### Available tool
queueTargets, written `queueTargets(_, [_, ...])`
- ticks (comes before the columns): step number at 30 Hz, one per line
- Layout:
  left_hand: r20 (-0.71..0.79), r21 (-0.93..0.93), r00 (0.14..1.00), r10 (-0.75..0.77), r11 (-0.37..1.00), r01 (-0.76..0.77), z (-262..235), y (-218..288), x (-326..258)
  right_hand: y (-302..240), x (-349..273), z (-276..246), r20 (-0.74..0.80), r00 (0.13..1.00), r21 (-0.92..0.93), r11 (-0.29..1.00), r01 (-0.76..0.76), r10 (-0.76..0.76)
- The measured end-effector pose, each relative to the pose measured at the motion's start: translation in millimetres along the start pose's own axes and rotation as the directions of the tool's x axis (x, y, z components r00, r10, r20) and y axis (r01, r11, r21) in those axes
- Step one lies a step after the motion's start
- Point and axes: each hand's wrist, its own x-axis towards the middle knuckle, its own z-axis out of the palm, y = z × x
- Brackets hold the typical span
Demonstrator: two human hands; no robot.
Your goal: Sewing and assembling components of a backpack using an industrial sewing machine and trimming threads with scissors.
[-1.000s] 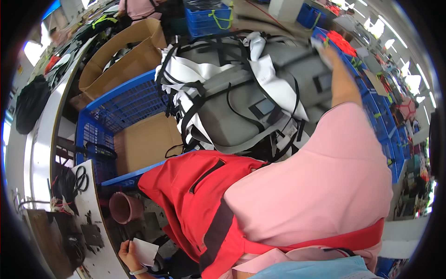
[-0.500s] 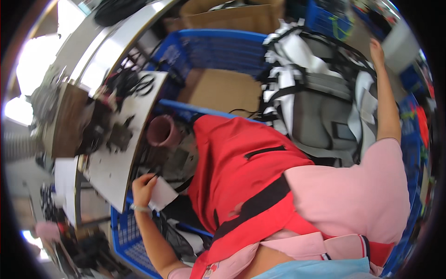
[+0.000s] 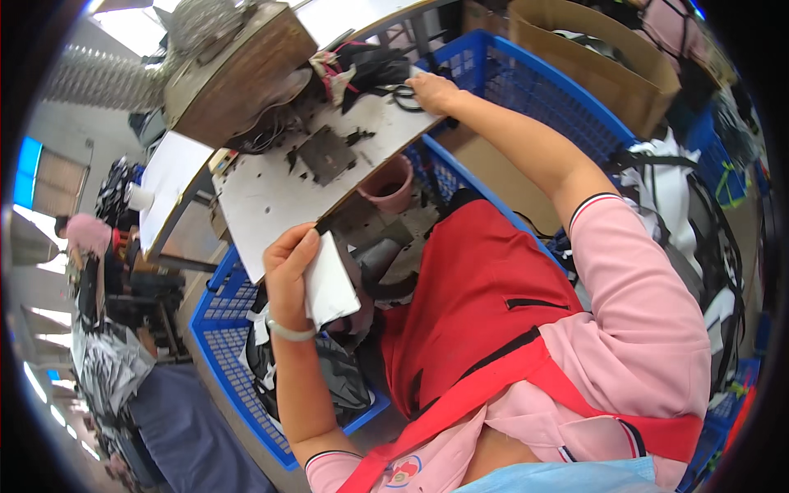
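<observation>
My left hand [image 3: 289, 267] is closed on a white card [image 3: 330, 283], thumb over its edge, just below the near edge of the board [image 3: 271, 193]. My right hand [image 3: 433, 92] is stretched out to the far end of that board, fingers curled down onto a black loop [image 3: 405, 97] beside a dark heap [image 3: 366, 62]; I cannot tell whether it has a real grip. A red bag [image 3: 477, 304] lies across my lap. I judge this a fetching step: the right hand needs to close firmly on the loop and lift it free of the clutter while the card stays pinched.
</observation>
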Motion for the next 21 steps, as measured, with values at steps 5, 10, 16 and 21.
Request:
queueTargets(5, [-0.11, -0.124, 0.989, -0.099, 0.989, 0.086, -23.5, -53.1, 29.5, -1.0, 26.1, 9.7, 0.038, 0.996, 0.031, 0.997, -0.077, 0.076])
queueTargets(10, [-0.14, -0.195, 0.978, -0.157, 0.972, 0.128, -36.4, -68.6, 37.8, -70.1, -97.1, 25.2, 0.174, 0.967, 0.784, 0.621, -0.022, -0.185])
queueTargets(16, [-0.161, -0.196, 0.978, -0.129, 0.976, 0.097, -31.4, -75.5, 48.7, -131.8, -209.6, 31.5, 0.299, 0.852, 0.951, 0.204, -0.231, -0.43])
queueTargets(21, [-0.124, -0.162, 0.982, -0.14, 0.98, 0.119, -26.9, -80.4, 43.6, -131.3, -208.1, 29.9, 0.325, 0.84, 0.928, 0.316, -0.195, -0.435])
